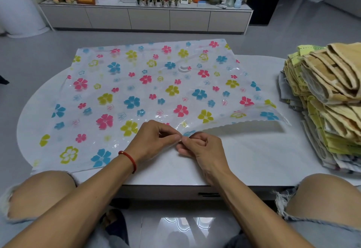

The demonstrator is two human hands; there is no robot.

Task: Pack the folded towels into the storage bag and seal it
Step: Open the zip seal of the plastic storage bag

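A clear plastic storage bag [148, 89] printed with pink, blue and yellow flowers lies flat across the white table [254, 160]. A white round valve [184, 68] sits near its middle. My left hand [154, 140] and my right hand [201, 150] meet at the bag's near edge, and both pinch the plastic there. To the right of my hands the top layer of the edge is lifted off the table. A tall stack of folded towels [328, 101], yellow, green and tan, stands at the table's right end, apart from the bag.
The table's front edge [175, 186] runs just behind my bare knees. Grey floor surrounds the table. A long low cabinet [148, 17] with plants, frames and ornaments stands against the far wall.
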